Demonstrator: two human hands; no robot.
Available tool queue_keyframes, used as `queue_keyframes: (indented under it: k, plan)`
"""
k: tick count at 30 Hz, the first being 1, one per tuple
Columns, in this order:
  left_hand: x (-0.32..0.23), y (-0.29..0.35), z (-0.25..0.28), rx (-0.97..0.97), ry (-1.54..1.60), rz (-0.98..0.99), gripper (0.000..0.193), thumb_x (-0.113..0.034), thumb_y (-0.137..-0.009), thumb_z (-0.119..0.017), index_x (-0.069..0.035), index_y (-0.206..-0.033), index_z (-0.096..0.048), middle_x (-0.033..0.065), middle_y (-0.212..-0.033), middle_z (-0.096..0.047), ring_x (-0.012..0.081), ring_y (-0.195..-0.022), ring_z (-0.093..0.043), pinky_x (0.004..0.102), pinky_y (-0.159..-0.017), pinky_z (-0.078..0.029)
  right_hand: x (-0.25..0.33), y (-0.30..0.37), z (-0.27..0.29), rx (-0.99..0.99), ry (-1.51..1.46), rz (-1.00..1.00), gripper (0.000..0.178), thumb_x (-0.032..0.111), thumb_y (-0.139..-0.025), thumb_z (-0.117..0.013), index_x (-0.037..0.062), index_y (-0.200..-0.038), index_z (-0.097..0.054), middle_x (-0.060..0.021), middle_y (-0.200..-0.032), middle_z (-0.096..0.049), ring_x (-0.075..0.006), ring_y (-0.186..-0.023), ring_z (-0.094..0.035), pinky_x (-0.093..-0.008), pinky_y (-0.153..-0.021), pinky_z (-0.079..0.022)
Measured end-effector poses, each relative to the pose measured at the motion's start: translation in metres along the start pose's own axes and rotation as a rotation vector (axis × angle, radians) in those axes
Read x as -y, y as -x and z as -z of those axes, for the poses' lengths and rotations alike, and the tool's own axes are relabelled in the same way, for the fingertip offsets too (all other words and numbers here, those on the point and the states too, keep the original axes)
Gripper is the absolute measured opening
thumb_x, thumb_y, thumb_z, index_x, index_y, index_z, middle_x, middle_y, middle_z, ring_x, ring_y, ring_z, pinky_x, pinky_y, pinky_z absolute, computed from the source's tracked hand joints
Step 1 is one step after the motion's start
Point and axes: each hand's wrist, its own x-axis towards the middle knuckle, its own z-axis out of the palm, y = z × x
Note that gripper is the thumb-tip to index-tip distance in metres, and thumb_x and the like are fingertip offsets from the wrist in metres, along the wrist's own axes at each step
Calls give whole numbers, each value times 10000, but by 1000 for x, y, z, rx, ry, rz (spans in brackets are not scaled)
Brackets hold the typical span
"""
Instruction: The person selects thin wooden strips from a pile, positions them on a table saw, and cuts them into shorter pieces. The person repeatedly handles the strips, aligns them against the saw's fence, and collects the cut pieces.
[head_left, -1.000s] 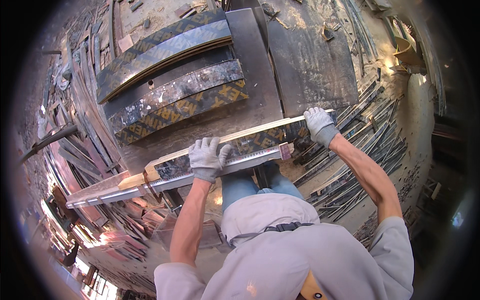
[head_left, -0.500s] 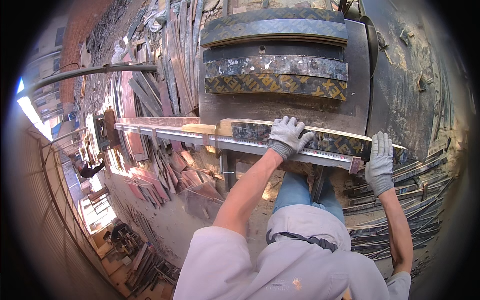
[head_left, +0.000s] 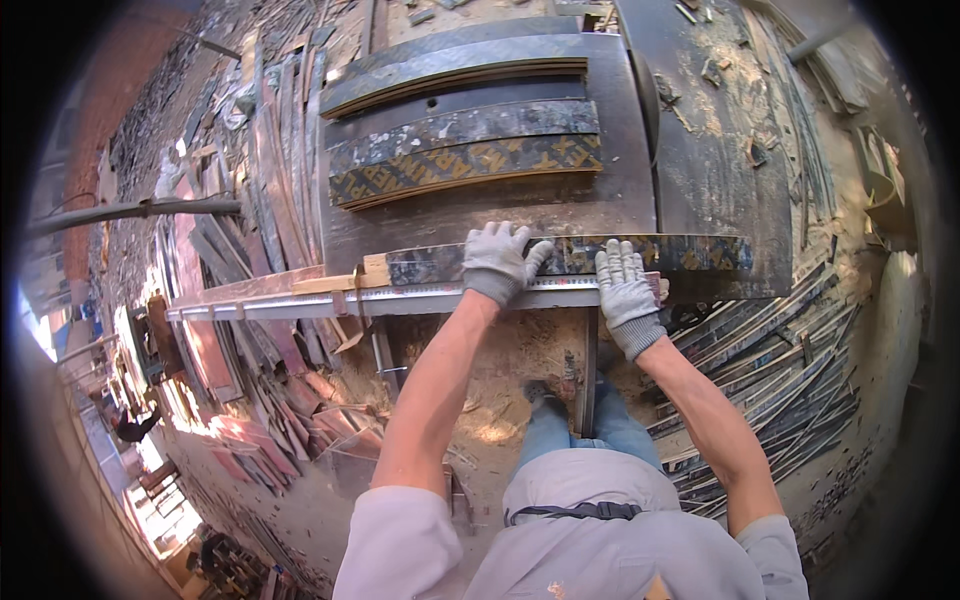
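My two gloved hands press flat, fingers spread, on one long patterned strip (head_left: 570,256) lying along the near edge of the dark surface (head_left: 500,210): left hand (head_left: 497,262) beside right hand (head_left: 626,287). One metal rail (head_left: 300,300) runs beneath it. Two curved strips (head_left: 465,150) rest farther back.

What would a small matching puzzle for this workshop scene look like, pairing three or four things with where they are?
Things:
1. left hand
2. right hand
3. patterned strip
4. curved strips

Places:
a. stacked farther back on the table
b. under both gloved hands, at the table's near edge
c. on the strip, nearer its right end
d. on the strip, near its middle

Pairs: 1-d, 2-c, 3-b, 4-a
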Motion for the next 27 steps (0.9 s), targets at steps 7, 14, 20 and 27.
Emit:
queue_keyframes:
  k: [7, 14, 20, 27]
  plan:
    - [-4, -22, 17, -65, -73, -43, 528, -612, -1088, -515, -136, -1154, -734, 160, -1134, -735, 379, -1116, -680, 550, -942, -505, -9, -25, 20, -249, 2, -13, 589, 148, -1022, -516, -93, -1560, -504, -358, -1638, -472, -515, -1526, -479, -593, -1263, -393]
    - [2, -26, 13, -99, -54, -61, 576, -626, -1102, -481, -110, -1158, -732, 189, -1163, -733, 400, -1137, -684, 553, -955, -509, -4, -38, 26, -295, 12, -46, 578, 159, -1057, -509, -117, -1565, -502, -363, -1630, -484, -511, -1496, -517, -593, -1223, -435]
    - [-1, -21, 14, -136, -35, -50, 571, -626, -1082, -523, -113, -1163, -760, 169, -1170, -746, 381, -1159, -686, 545, -1001, -499, -5, -34, 33, -201, 41, -55, 605, 157, -1062, -495, -100, -1607, -448, -341, -1693, -407, -494, -1557, -446, -565, -1275, -393]
    - [2, -27, 10, -150, -52, -55, 556, -608, -1099, -511, -103, -1135, -742, 196, -1153, -737, 413, -1127, -688, 552, -981, -511, -9, -41, 35, -227, -95, -28, 590, 176, -1091, -454, -118, -1602, -438, -370, -1685, -398, -535, -1560, -419, -620, -1274, -356]
